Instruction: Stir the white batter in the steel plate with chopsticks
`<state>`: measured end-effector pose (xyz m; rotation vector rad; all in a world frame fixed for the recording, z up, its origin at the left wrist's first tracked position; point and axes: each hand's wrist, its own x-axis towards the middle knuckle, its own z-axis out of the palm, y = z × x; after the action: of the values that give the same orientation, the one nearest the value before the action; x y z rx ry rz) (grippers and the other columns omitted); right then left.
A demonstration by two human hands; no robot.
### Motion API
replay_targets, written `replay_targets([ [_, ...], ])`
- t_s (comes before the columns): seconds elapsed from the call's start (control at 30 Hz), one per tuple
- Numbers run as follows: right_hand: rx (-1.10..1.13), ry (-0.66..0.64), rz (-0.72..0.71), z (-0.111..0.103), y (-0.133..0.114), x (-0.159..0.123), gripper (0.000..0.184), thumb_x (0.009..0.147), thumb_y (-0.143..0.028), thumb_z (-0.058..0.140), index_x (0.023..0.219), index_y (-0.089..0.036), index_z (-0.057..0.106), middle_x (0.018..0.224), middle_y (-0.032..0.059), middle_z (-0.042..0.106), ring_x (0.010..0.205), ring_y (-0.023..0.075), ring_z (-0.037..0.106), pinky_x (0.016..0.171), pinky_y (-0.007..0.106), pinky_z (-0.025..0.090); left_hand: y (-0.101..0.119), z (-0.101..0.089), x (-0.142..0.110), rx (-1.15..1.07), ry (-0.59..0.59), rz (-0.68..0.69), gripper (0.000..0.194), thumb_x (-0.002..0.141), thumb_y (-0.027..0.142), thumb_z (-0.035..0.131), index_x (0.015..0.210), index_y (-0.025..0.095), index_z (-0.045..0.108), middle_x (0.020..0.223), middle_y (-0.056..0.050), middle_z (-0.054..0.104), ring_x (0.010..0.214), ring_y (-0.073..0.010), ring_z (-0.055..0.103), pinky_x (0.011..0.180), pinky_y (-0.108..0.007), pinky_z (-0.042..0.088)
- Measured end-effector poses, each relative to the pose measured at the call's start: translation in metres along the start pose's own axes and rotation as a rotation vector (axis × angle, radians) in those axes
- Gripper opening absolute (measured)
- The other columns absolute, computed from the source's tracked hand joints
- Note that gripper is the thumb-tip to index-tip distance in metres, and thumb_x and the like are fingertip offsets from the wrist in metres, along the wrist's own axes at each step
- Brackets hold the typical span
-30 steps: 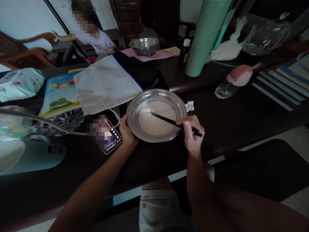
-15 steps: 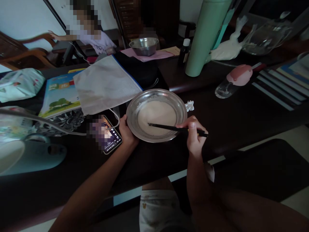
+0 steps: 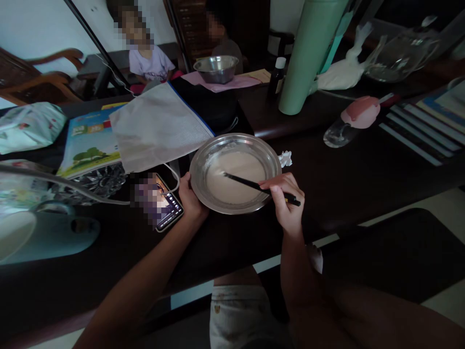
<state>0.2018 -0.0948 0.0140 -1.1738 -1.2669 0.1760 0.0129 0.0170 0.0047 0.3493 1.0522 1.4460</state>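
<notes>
The metal bowl (image 3: 271,169) is in front of me on the dark bench (image 3: 348,184), with a pool of pale, creamy liquid (image 3: 232,190) covering its bottom and smears of the same on the wall above. My left hand (image 3: 193,199) grips its left side, thumb up at the rim, the other fingers hidden from me. My right hand (image 3: 288,203) pinches black chopsticks (image 3: 245,182) over the near right rim, their tips in the liquid left of the middle.

A crumpled white tissue (image 3: 286,159) sits right by the bowl's right rim. On the other side, a pale mesh pouch (image 3: 156,131) reaches close to the far left rim, and a lit phone (image 3: 169,208) lies just beside my left wrist, so that side is crowded. Beyond the phone are a cut-glass dish (image 3: 101,184) and a light blue jug (image 3: 65,240).

Farther back stands a second metal bowl (image 3: 218,76) on something pink; I cannot tell what it holds. To its right are a dark bottle (image 3: 276,80) with a white cap, a tall green flask (image 3: 308,58), a tied bag (image 3: 341,75) and a clear glass teapot (image 3: 392,60). A pink-topped clear bottle (image 3: 359,114) lies nearer, beside stacked books (image 3: 417,131).
</notes>
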Motion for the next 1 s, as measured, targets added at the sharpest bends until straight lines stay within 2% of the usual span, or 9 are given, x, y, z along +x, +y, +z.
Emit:
replay_targets([
  [0.13, 0.046, 0.121, 0.029, -0.0001, 0.0014, -0.0013, 0.04, 0.113, -0.038, 0.055, 0.08, -0.029, 0.078, 0.076, 0.0006, 0.077, 0.075, 0.0207, 0.072, 0.073, 0.04, 0.056, -0.0013, -0.0017, 0.0019, 0.028, -0.025, -0.008, 0.024, 0.087, 0.047, 0.071, 0.079, 0.025, 0.073, 0.078, -0.001, 0.077, 0.086, -0.0243, 0.075, 0.086, -0.035, 0.06],
  [0.2, 0.065, 0.086, 0.038, -0.0001, 0.0018, -0.0016, 0.044, 0.114, -0.04, 0.053, 0.079, -0.029, 0.077, 0.073, 0.0005, 0.075, 0.072, 0.0204, 0.072, 0.072, 0.041, 0.057, -0.0016, -0.0027, 0.0027, 0.032, -0.022, -0.01, 0.024, 0.088, 0.047, 0.07, 0.08, 0.025, 0.074, 0.079, -0.002, 0.078, 0.089, -0.026, 0.077, 0.087, -0.037, 0.06],
  [0.33, -0.01, 0.003, 0.007, 0.0003, 0.0002, 0.0, 0.035, 0.111, -0.037, 0.059, 0.083, -0.03, 0.079, 0.081, -0.0001, 0.081, 0.082, 0.0219, 0.075, 0.079, 0.043, 0.059, -0.0016, -0.0036, 0.0031, 0.024, -0.002, -0.017, 0.024, 0.087, 0.046, 0.07, 0.08, 0.024, 0.075, 0.08, -0.002, 0.078, 0.084, -0.0237, 0.075, 0.086, -0.036, 0.061],
  [0.5, 0.062, 0.15, 0.026, -0.0001, 0.0007, -0.0016, 0.042, 0.113, -0.039, 0.055, 0.079, -0.029, 0.077, 0.073, 0.0003, 0.076, 0.073, 0.0201, 0.071, 0.068, 0.039, 0.054, -0.001, -0.002, 0.0013, 0.011, -0.025, -0.011, 0.024, 0.084, 0.046, 0.073, 0.078, 0.023, 0.075, 0.077, -0.001, 0.077, 0.08, -0.0224, 0.074, 0.087, -0.036, 0.062],
  [0.57, 0.089, 0.111, 0.03, -0.0001, 0.0007, -0.0019, 0.044, 0.113, -0.041, 0.054, 0.077, -0.029, 0.077, 0.07, 0.0003, 0.075, 0.07, 0.0204, 0.07, 0.067, 0.039, 0.054, -0.0002, -0.0011, 0.0005, 0.008, -0.022, -0.013, 0.023, 0.086, 0.045, 0.073, 0.078, 0.023, 0.074, 0.077, -0.001, 0.077, 0.078, -0.0221, 0.073, 0.085, -0.036, 0.062],
  [0.67, 0.021, 0.023, 0.007, 0.0003, 0.0, -0.0006, 0.039, 0.111, -0.04, 0.058, 0.081, -0.03, 0.079, 0.076, 0.0003, 0.079, 0.076, 0.022, 0.073, 0.073, 0.042, 0.056, 0.0008, -0.0002, 0.0001, 0.016, -0.001, -0.012, 0.023, 0.088, 0.045, 0.073, 0.076, 0.025, 0.072, 0.076, 0.0, 0.077, 0.078, -0.0225, 0.072, 0.081, -0.036, 0.062],
  [0.77, -0.008, 0.078, 0.017, 0.0005, 0.0005, -0.0005, 0.035, 0.11, -0.039, 0.06, 0.083, -0.029, 0.079, 0.08, 0.0009, 0.081, 0.08, 0.0224, 0.074, 0.075, 0.042, 0.057, 0.0012, 0.0003, 0.0001, 0.033, 0.019, -0.014, 0.023, 0.085, 0.047, 0.076, 0.076, 0.026, 0.071, 0.076, -0.001, 0.077, 0.082, -0.0253, 0.074, 0.078, -0.036, 0.063],
  [0.87, 0.047, 0.136, 0.059, 0.0003, 0.0011, -0.0017, 0.043, 0.112, -0.043, 0.055, 0.078, -0.028, 0.076, 0.072, 0.0012, 0.076, 0.073, 0.0215, 0.073, 0.07, 0.041, 0.056, 0.0013, 0.0012, -0.0001, 0.041, 0.021, -0.019, 0.022, 0.085, 0.047, 0.075, 0.076, 0.027, 0.071, 0.076, -0.002, 0.077, 0.087, -0.0282, 0.076, 0.08, -0.038, 0.064],
  [1.0, 0.015, 0.022, 0.022, 0.0006, -0.0005, -0.0009, 0.04, 0.112, -0.039, 0.057, 0.08, -0.029, 0.078, 0.076, 0.0003, 0.078, 0.077, 0.0214, 0.073, 0.074, 0.042, 0.057, 0.0018, 0.0032, -0.0014, 0.012, 0.041, -0.014, 0.023, 0.09, 0.04, 0.065, 0.073, 0.025, 0.072, 0.076, -0.001, 0.077, 0.078, -0.0224, 0.073, 0.079, -0.034, 0.062],
])
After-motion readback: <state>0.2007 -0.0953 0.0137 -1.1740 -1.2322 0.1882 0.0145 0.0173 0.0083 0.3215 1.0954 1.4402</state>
